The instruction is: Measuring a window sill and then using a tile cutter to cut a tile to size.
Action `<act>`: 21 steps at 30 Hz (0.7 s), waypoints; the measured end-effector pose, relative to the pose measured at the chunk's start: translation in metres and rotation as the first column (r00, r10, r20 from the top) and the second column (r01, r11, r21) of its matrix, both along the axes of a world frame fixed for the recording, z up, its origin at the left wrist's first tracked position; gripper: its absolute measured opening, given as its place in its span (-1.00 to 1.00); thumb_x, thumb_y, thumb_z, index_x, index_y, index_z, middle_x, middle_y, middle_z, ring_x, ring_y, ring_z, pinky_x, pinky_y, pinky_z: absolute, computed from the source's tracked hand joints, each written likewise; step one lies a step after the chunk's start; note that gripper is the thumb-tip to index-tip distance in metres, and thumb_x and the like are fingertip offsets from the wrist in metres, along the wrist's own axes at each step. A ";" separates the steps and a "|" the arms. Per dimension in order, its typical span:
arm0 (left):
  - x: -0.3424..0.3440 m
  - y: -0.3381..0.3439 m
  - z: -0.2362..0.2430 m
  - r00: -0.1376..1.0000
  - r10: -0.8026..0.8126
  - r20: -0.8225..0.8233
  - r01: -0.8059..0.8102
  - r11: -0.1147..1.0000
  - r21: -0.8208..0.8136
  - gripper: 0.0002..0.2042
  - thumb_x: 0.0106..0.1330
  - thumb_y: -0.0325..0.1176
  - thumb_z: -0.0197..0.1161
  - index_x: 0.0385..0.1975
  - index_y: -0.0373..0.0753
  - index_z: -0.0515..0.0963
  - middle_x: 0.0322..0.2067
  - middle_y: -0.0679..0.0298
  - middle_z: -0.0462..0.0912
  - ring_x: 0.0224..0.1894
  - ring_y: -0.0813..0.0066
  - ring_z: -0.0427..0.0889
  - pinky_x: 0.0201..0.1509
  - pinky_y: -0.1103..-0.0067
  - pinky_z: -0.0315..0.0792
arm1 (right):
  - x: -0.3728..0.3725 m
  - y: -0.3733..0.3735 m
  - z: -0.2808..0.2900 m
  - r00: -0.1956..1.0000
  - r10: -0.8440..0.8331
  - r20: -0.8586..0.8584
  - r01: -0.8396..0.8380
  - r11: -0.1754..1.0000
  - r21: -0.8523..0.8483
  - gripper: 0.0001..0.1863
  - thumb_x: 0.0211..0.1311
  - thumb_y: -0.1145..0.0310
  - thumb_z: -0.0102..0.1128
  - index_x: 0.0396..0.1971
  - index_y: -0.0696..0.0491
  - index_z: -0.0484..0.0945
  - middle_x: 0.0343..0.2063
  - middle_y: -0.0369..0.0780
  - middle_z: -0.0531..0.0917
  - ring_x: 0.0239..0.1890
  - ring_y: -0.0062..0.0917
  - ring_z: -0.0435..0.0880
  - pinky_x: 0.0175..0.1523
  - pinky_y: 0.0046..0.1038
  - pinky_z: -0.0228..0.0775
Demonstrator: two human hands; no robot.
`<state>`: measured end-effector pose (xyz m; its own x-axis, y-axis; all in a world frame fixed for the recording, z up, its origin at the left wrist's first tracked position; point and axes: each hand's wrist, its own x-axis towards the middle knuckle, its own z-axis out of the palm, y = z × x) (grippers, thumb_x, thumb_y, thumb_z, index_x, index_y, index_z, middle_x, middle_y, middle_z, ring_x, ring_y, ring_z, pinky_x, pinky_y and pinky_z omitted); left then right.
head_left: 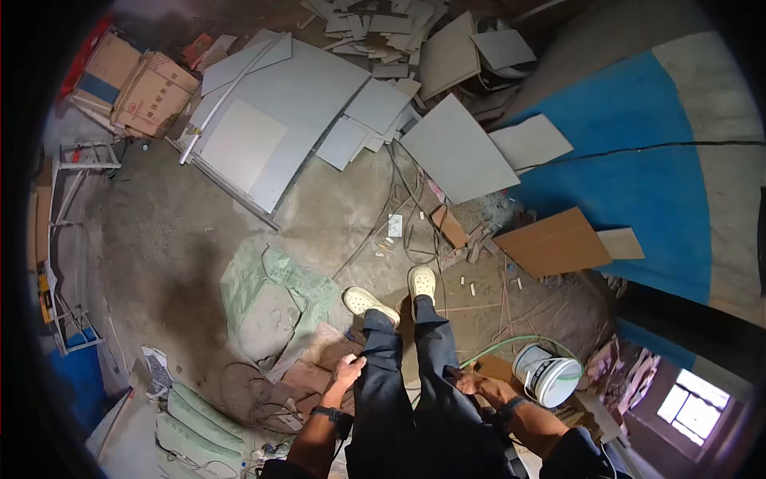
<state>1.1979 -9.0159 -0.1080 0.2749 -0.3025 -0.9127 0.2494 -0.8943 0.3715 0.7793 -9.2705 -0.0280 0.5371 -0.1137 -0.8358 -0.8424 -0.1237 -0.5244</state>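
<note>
My left hand (346,372) is closed at the side of my left knee, its curled fingers pinching the dark trouser leg (381,351). On the other side my right hand (469,383) is also closed against the trouser cloth; its fingertips are partly lost in shadow. Both wrists wear dark bands. Light clogs (372,305) are on my feet, which rest on the concrete floor. Close to my right forearm stands a white bucket (547,374) with a green hose (511,340) beside it.
Large grey tiles (311,88) lie ahead, with loose tiles (459,152) and a brown board (554,243) to the right. Cables (407,195) cross the floor. A green woven sack (247,279), cardboard boxes (152,92) and a metal ladder (60,239) are at left.
</note>
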 end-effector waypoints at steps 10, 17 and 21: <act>-0.003 -0.029 0.009 0.995 0.012 -0.101 -0.015 1.000 -0.026 -0.60 0.26 -0.04 0.27 -0.63 -0.23 0.42 -0.73 0.35 0.46 -0.68 0.57 0.39 -0.56 0.52 0.29 | 0.123 0.006 -0.007 0.992 -0.008 -0.127 0.013 0.999 0.036 -0.49 0.39 0.11 -0.08 0.18 0.13 0.32 -0.08 -0.06 0.56 0.06 -0.16 0.50 0.25 -0.37 0.27; -0.002 -0.017 0.002 0.999 -0.007 -0.054 0.005 0.999 -0.051 -0.65 0.29 -0.07 0.21 -0.50 -0.28 0.52 -0.70 0.27 0.51 -0.64 0.50 0.47 -0.49 0.48 0.36 | 0.110 0.011 -0.020 0.975 0.156 -0.159 -0.140 0.984 0.106 -0.48 0.40 0.16 -0.10 0.24 0.13 0.25 0.06 -0.02 0.45 0.16 -0.15 0.42 0.29 -0.36 0.23; -0.010 -0.025 -0.008 0.999 0.033 0.018 -0.030 0.991 -0.133 -0.72 0.29 -0.15 0.20 -0.45 -0.28 0.54 -0.67 0.27 0.54 -0.63 0.52 0.50 -0.49 0.49 0.38 | 0.077 0.013 -0.039 0.982 0.162 -0.100 -0.142 0.973 0.181 -0.46 0.41 0.27 -0.12 0.32 0.11 0.14 0.29 0.06 0.27 0.31 -0.15 0.29 0.33 -0.35 0.20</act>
